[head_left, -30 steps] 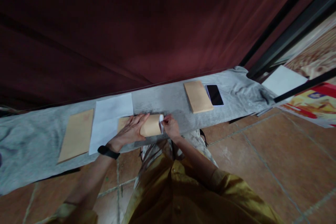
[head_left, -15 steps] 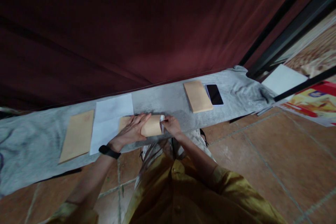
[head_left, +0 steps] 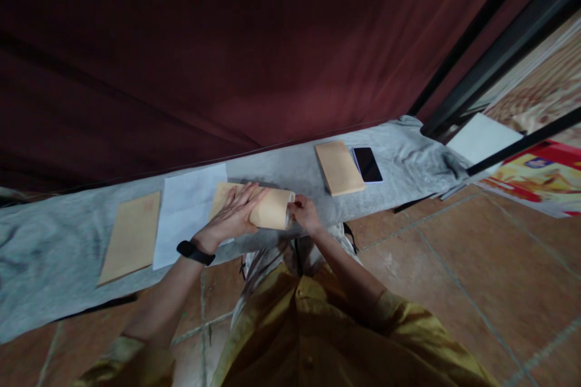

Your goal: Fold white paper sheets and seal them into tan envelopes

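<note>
A tan paper envelope lies in front of me, its right end bulging slightly apart. My left hand rests on its left half, fingers stretched out and spread, palm down. At the envelope's right end, my right hand has its fingers pinched on a white paper edge at the mouth. How far this paper reaches inside is hidden. Partly beneath the envelope and left hand is a creased white sheet.
Another tan envelope lies at the left. Right of my hands are a stack of tan envelopes and a phone. A grey cloth covers the narrow bench; a dark red curtain hangs behind it.
Both hands and the envelope have shifted slightly away from me and to the right. The envelope is now tilted a little, its right end lower in view. The right hand's pinch stays at the mouth.
</note>
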`<state>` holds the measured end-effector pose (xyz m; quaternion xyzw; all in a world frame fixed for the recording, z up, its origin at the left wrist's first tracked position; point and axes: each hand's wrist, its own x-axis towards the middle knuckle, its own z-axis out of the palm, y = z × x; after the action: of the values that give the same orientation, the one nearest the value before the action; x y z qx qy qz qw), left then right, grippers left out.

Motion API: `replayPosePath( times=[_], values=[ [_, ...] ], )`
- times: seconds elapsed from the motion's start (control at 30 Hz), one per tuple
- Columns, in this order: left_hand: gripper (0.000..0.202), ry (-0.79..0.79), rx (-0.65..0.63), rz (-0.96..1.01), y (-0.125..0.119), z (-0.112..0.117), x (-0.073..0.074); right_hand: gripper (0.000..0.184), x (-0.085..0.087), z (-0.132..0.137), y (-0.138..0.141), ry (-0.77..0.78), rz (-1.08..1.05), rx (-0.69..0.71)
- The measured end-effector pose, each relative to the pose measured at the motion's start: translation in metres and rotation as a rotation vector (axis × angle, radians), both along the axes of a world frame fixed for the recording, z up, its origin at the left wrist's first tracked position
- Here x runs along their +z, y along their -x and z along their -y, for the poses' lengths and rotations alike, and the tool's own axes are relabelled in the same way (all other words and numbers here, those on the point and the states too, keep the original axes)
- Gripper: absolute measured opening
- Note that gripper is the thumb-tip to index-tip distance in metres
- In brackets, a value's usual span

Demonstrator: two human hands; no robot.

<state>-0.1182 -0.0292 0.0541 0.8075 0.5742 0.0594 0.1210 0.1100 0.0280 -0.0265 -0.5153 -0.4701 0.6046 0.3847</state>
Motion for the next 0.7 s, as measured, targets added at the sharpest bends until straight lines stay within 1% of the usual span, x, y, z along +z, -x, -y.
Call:
replayPosePath(
  times=[0.1,0.17,0.23,0.33,0.4,0.43,0.5,0.57,0.7],
  values=[
    [0.098,-0.099,0.143,0.125,-0.016,0.007,-0.007,0.007,-0.002,-0.001,-0.001,0.050,-0.067,-0.097],
    [0.090,-0.146,0.237,0.292,-0.033,0.016,-0.018,0.010,-0.003,0.000,0.000,0.081,-0.135,-0.183],
    [0.082,-0.147,0.359,0.497,-0.054,0.027,-0.033,0.014,-0.006,0.002,0.001,0.111,-0.224,-0.277],
    [0.079,-0.105,0.663,0.858,-0.087,0.038,-0.053,0.019,-0.010,0.008,0.004,0.134,-0.311,-0.353],
    [0.082,-0.040,0.878,1.116,-0.106,0.041,-0.060,0.021,-0.012,0.013,0.006,0.135,-0.320,-0.354],
    [0.085,0.018,0.938,1.246,-0.114,0.041,-0.061,0.022,-0.012,0.017,0.008,0.136,-0.326,-0.355],
    [0.089,0.100,1.004,1.479,-0.124,0.038,-0.060,0.021,-0.012,0.023,0.011,0.135,-0.333,-0.354],
    [0.092,0.122,1.039,1.632,-0.129,0.035,-0.058,0.020,-0.009,0.029,0.012,0.144,-0.339,-0.336],
    [0.096,0.104,1.110,1.720,-0.127,0.031,-0.056,0.018,-0.001,0.033,0.009,0.212,-0.333,-0.237]
  ],
)
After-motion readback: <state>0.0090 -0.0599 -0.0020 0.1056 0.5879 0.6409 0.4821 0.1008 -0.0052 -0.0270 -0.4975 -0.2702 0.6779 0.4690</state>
